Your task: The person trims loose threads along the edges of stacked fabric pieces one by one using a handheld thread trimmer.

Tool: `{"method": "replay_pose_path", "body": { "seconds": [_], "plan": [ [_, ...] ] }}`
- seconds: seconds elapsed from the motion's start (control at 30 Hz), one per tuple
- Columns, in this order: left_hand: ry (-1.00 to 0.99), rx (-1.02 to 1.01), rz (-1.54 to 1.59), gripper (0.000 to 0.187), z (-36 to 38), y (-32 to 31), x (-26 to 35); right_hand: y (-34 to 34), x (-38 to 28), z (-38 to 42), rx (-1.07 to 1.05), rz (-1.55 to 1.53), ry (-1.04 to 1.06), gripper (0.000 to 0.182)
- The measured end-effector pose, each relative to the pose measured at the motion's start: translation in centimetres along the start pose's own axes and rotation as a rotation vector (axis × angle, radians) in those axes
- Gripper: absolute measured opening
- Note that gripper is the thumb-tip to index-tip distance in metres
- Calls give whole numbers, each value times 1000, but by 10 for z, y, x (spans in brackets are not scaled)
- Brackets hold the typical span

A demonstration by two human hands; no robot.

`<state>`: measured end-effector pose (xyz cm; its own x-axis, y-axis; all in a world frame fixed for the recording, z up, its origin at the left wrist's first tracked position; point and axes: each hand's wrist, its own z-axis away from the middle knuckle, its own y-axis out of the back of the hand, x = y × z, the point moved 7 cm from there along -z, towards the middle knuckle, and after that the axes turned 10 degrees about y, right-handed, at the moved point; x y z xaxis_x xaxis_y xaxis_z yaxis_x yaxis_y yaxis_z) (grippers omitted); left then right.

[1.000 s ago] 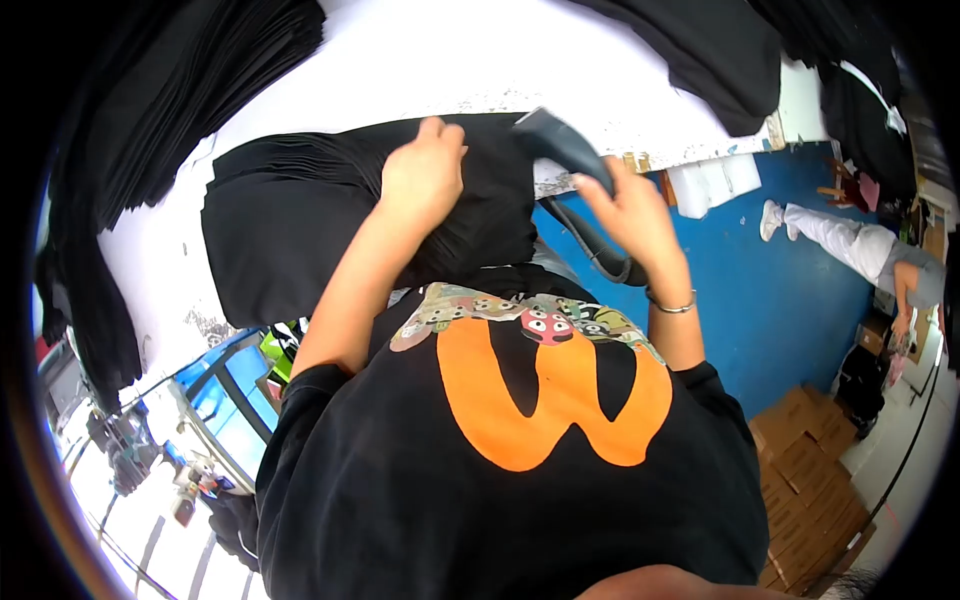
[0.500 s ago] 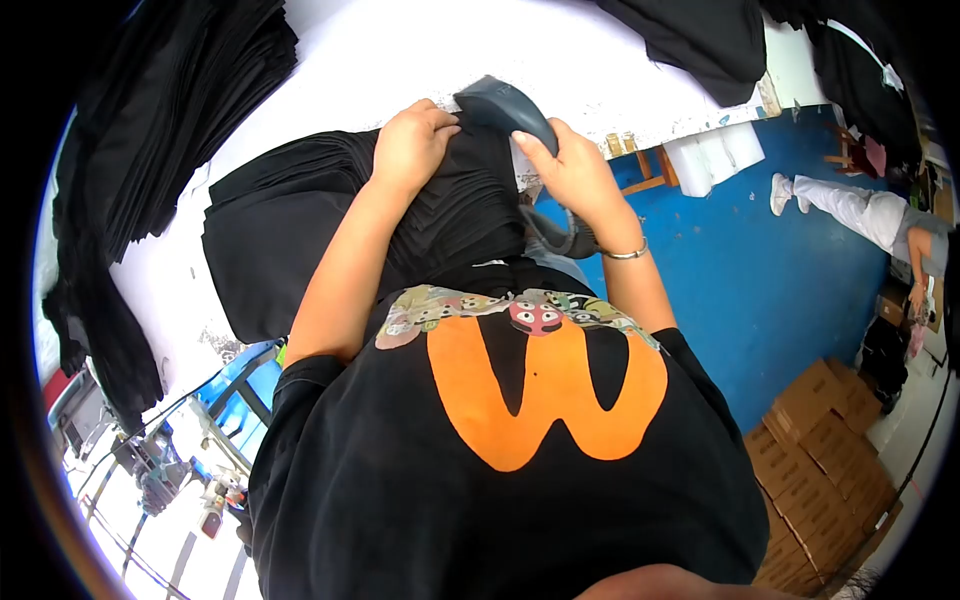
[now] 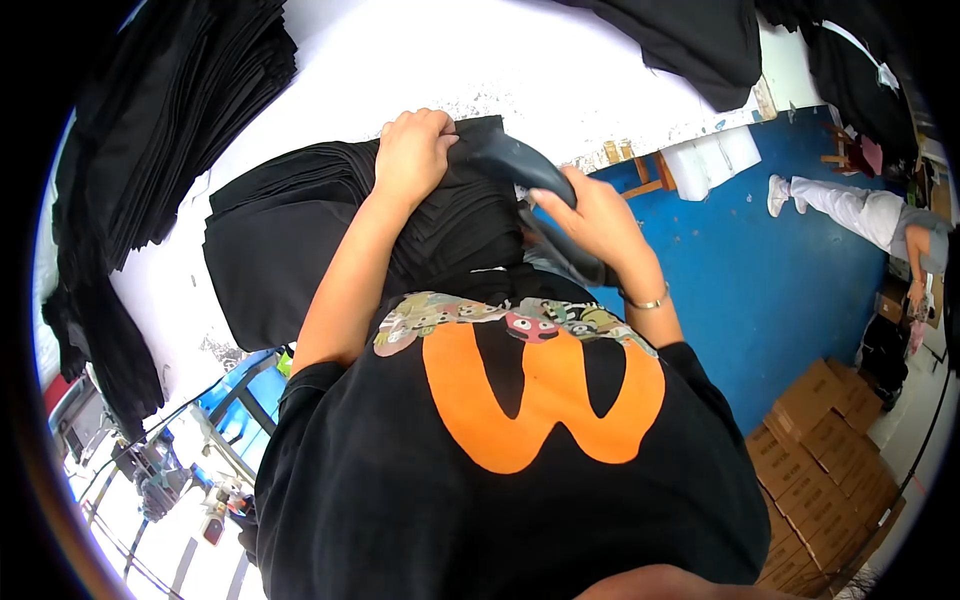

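Note:
A stack of folded black garments [image 3: 290, 230] lies on the white table [image 3: 400, 70] in front of me. My left hand [image 3: 412, 152] grips the far edge of the stack, fingers curled into the fabric. My right hand [image 3: 596, 222] holds a dark grey handheld scanner [image 3: 515, 160] by its handle, its head resting against the stack next to my left hand. A dark cable runs down from the scanner below my right wrist. I wear a black shirt with an orange W [image 3: 540, 390].
More black garment piles lie at the left [image 3: 150, 130] and top right [image 3: 690, 40] of the table. Blue floor [image 3: 760, 280] lies to the right, with cardboard boxes [image 3: 820, 470] and another person's legs [image 3: 850, 215] beyond.
My right hand has drawn back toward me with the scanner, its head now lower against the stack. My left hand has stayed clenched on the stack's edge.

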<state>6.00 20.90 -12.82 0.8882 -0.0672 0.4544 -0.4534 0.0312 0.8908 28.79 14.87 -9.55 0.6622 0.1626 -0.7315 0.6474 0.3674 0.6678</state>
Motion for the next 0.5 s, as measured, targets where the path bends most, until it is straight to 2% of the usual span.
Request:
{"method": "replay_pose_path", "body": {
  "seconds": [0.07,0.13,0.2,0.27,0.33,0.4,0.47,0.5],
  "plan": [
    [-22,9,17,11,0,-3,0,-4,5,9,5,-57,-11,53],
    [7,-14,38,10,-2,-5,-2,-11,-1,-10,-10,33,-44,53],
    [42,-19,52,10,-3,-4,-1,-12,2,-28,136,-36,-33,56],
    [79,-112,18,11,-3,-5,-3,-1,4,-17,127,-1,-26,56],
    [56,-91,4,15,-1,-3,-4,1,9,5,18,-48,-33,50],
    [-33,-71,111,16,1,-1,4,1,8,3,25,-39,-24,51],
    [-31,-94,157,18,-3,-5,7,0,7,1,55,-20,-13,53],
    [48,-182,214,19,-7,-12,0,-2,10,-9,111,-48,-4,53]
  ]
}}
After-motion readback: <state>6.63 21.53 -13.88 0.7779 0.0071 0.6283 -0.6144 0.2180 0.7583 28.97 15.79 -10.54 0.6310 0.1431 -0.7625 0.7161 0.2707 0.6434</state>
